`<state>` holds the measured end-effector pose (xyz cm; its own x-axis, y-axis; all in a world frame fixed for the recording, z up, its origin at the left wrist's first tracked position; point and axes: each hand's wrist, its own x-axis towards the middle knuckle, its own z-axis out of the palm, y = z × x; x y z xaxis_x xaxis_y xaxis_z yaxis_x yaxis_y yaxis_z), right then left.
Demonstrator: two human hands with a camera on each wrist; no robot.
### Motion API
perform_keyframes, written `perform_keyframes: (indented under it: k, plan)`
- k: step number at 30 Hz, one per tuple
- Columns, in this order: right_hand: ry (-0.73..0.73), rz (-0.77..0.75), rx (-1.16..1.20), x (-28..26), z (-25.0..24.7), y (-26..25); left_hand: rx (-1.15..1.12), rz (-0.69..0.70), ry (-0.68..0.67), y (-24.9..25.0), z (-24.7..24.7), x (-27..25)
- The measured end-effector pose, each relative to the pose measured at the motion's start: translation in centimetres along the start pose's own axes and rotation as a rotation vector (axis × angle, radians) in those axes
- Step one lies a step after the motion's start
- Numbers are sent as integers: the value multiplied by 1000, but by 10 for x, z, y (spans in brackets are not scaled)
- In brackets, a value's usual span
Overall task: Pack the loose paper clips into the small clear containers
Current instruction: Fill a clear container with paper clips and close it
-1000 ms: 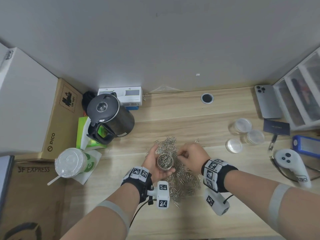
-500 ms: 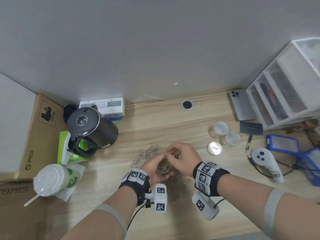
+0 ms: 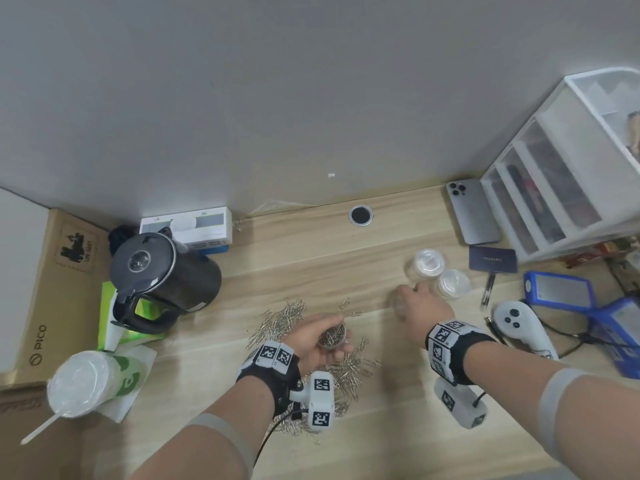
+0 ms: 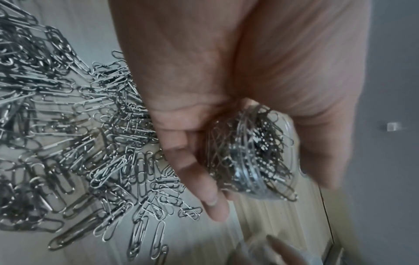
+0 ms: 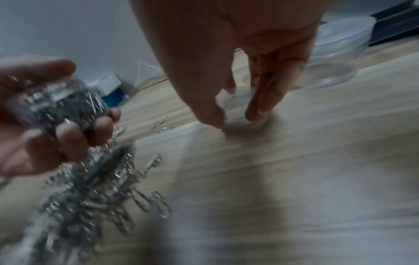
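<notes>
My left hand (image 3: 322,336) grips a small clear container (image 3: 332,337) packed with silver paper clips, held just above the loose clip pile (image 3: 280,318) at the desk's middle. The left wrist view shows the full container (image 4: 249,157) in my curled fingers (image 4: 204,179), with the pile (image 4: 79,134) beside it. My right hand (image 3: 412,299) is out to the right, and its thumb and fingers pinch a small clear round lid (image 5: 233,100) lying on the desk. Two more clear containers (image 3: 428,263) (image 3: 453,284) stand just beyond that hand.
A black kettle (image 3: 162,275) and a lidded cup (image 3: 90,379) stand to the left. On the right are a phone (image 3: 472,211), a white drawer unit (image 3: 561,174), a dark card (image 3: 491,259), a pen (image 3: 486,294), a white controller (image 3: 519,323) and a blue case (image 3: 557,289).
My right hand left the container in my left hand and moved right onto the clear lid near the other containers. The left hand still holds the filled container.
</notes>
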<state>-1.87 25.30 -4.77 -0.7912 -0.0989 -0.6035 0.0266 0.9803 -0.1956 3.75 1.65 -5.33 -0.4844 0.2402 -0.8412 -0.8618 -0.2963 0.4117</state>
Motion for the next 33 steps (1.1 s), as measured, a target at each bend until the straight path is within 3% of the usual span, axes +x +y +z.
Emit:
perform_keyframes:
  k: [5, 10, 17, 22, 28, 33]
  plan:
    - [-29, -418, 412, -21, -16, -40, -173, -44, 60, 0, 1, 5]
    - [-44, -641, 170, -33, -18, -80, -259, -21, 125, 1, 1, 4]
    - [-5, -655, -93, -33, -11, -100, -262, 48, 46, -4, -3, -7]
    - [0, -548, -206, -39, -13, -112, -275, 48, 1, -7, -8, -11]
    - [79, -427, -277, -46, -12, -123, -212, 13, -14, -7, -5, -19]
    - [62, -511, -192, -49, -7, -119, -122, -6, -37, -7, -8, -17]
